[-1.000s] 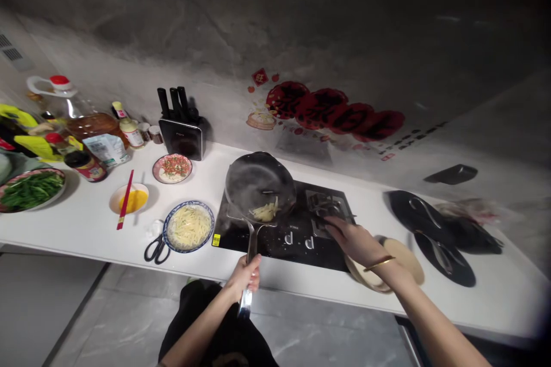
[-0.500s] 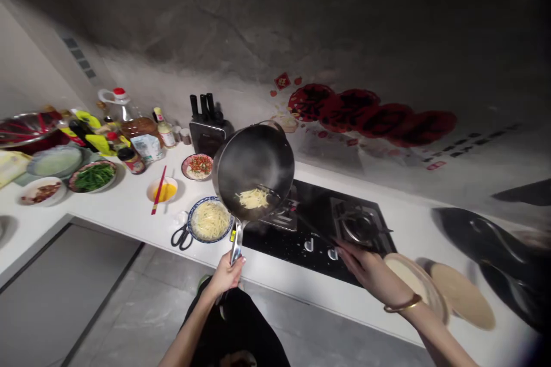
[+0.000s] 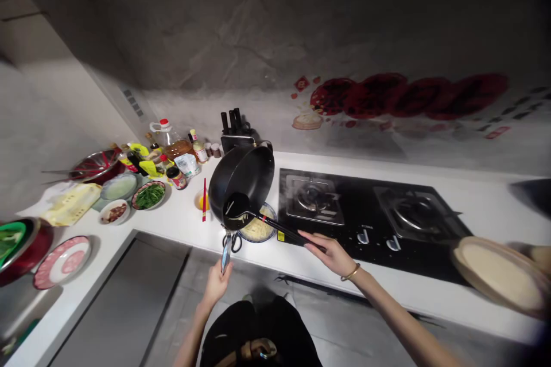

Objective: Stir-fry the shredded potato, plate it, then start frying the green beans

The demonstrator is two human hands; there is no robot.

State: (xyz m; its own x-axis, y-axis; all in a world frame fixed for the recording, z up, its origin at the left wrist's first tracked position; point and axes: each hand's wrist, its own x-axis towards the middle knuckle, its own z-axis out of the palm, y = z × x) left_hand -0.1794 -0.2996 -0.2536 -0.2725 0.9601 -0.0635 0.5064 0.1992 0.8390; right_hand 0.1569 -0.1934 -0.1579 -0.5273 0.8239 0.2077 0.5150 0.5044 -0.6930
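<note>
My left hand is closed around the metal handle of a dark wok. The wok is held up off the stove and tipped, partly covering a blue-rimmed plate of pale shreds. In my right hand is the long handle of a black spatula. Its head lies inside the wok, near the low side, with a few pale shreds around it. Black scissors rest on the counter just behind the wok handle, partly hidden.
A two-burner gas stove is on the right, beside a round wooden board. To the left stand a bowl of yellow liquid with red chopsticks, a plate of greens, a bowl of meat, several bottles and a knife block.
The wok has tipped further and moved over the plate, away from the stove. My right hand has come left with the spatula. Most shreds seen in the wok are out of sight. The view has shifted.
</note>
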